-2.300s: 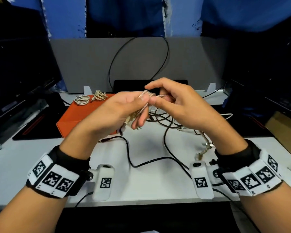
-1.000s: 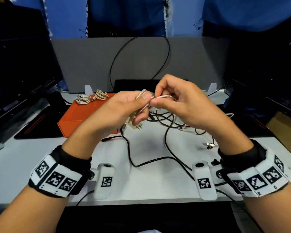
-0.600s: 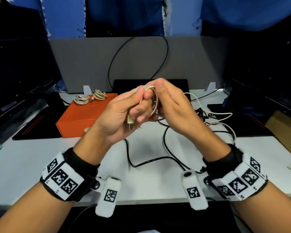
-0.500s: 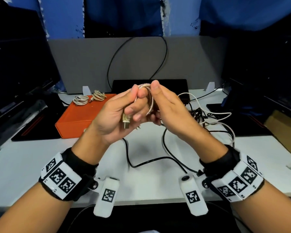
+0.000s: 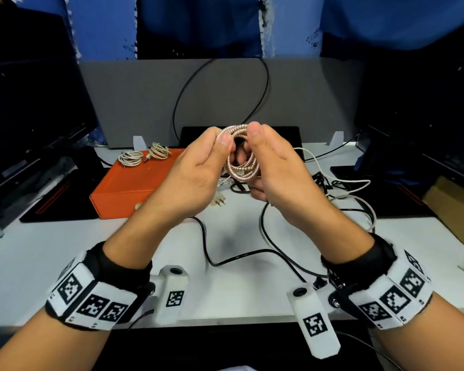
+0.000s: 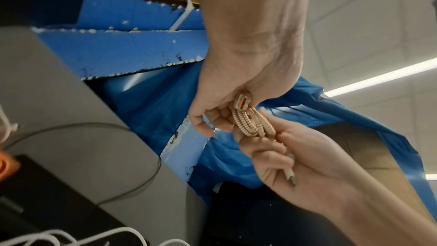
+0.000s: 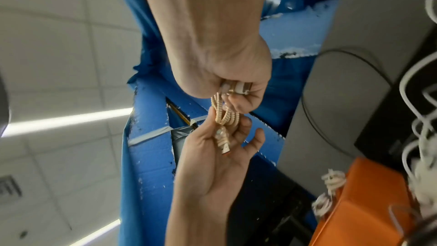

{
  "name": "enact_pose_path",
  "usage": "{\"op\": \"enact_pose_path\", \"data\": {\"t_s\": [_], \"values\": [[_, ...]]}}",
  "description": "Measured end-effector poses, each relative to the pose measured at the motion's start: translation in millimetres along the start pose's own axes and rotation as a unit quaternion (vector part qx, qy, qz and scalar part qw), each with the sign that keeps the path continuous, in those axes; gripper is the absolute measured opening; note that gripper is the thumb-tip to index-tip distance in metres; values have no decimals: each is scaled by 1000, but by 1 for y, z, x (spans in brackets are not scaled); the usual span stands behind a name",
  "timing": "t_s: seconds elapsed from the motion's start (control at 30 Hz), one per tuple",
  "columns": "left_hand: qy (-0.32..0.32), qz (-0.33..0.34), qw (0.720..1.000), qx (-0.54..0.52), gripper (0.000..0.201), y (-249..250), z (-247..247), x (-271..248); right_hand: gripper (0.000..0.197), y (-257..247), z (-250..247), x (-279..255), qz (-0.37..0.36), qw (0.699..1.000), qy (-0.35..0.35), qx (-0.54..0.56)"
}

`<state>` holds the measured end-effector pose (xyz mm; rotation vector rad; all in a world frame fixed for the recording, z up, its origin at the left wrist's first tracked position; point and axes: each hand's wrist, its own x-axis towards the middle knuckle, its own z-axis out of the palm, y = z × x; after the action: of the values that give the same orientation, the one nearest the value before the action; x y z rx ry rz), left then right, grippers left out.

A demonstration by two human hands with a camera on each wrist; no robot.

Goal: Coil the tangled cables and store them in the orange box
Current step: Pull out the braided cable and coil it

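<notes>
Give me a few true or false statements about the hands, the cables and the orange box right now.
1. Both hands hold the rose-gold cable, left hand and right hand. True.
2. The rose-gold cable lies flat on the table. False: it is held up in the air, coiled.
3. Two pale coils sit on the orange box. True.
4. The black cable is neatly coiled. False: it trails loose across the table.

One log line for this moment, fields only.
phase: coiling | left hand: holds pink cable | right hand: holds same coil | orange box: closed, two coils on lid | tangle: on table
</notes>
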<state>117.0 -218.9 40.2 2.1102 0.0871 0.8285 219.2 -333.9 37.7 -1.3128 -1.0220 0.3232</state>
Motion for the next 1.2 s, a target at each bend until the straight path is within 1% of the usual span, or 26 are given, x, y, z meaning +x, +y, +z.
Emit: {"op": "enact_pose_path", "data": {"t_s": [0.07, 0.13, 0.17, 0.27, 0.33, 0.4, 0.5, 0.6, 0.7, 0.77, 0.83, 0.87, 0.97, 1.03, 1.1, 1.13, 1.2], "values": [[35, -12, 999, 18, 38, -4, -1, 0, 37, -1, 5, -2, 22, 997, -20, 75], [59, -32, 998, 14, 37, -5, 0, 1, 35, -1, 9, -3, 21, 995, -31, 90], [60, -36, 997, 14, 35, -5, 1, 1, 34, 0, 9, -2, 20, 996, -28, 86], [42, -11, 996, 76, 31, -6, 4, -1, 32, 4, 5, 1, 8, 1000, 0, 25], [19, 11, 989, 146, 29, -5, 4, -4, 31, 9, 2, 3, -26, 998, 19, -62], [-2, 23, 979, 204, 29, -2, 5, -7, 30, 13, 2, 4, -49, 989, 30, -138], [-6, 9, 968, 250, 28, -1, 5, -7, 28, 19, 3, 3, -59, 983, 44, -167], [-45, -27, 973, 225, 30, -9, 1, -1, 29, 26, 3, 3, -70, 976, 53, -198], [-101, -34, 980, 167, 29, -16, -8, 3, 29, 27, -2, 6, -54, 969, 31, -239], [-123, -45, 983, 129, 34, -15, -15, 6, 32, 22, -8, 9, -32, 957, 11, -288], [-109, -61, 984, 127, 34, -15, -24, 9, 36, 18, -12, 10, -16, 943, 2, -331], [-95, -74, 985, 126, 31, -16, -28, 10, 37, 16, -13, 9, -10, 939, 3, -344], [-79, -117, 988, 58, 22, -18, -35, 13, 37, 12, -13, 7, -5, 926, -8, -379], [-101, -131, 986, -2, 17, -19, -37, 13, 35, 10, -13, 5, -9, 916, -20, -401], [-136, -137, 980, -39, 10, -18, -38, 12, 35, 9, -13, 4, -12, 910, -30, -414], [-149, -142, 977, -59, 11, -18, -38, 12, 35, 9, -13, 3, -14, 908, -34, -417], [-154, -151, 970, -111, 11, -15, -38, 12, 34, 9, -14, 4, -19, 906, -35, -422]]}}
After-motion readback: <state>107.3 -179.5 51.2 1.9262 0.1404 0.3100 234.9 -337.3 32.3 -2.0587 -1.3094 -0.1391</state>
